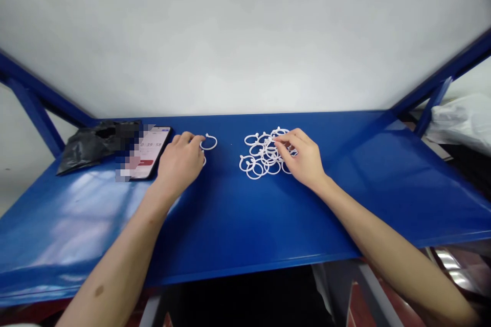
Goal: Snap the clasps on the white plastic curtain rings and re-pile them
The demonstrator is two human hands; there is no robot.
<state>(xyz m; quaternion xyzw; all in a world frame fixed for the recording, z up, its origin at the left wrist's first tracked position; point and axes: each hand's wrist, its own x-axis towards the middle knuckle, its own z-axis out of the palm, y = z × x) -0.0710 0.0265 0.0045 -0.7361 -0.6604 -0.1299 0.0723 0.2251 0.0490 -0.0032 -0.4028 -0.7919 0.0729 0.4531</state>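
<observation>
Two bare hands low over a glossy blue metal surface (230,224).
Left hand (180,163): curled fingers touch a single white plastic ring (209,142) just beyond their tips; grip, I cannot tell. Right hand (305,160): fingers pinch into a heap of white plastic rings (258,160) beneath them.
</observation>
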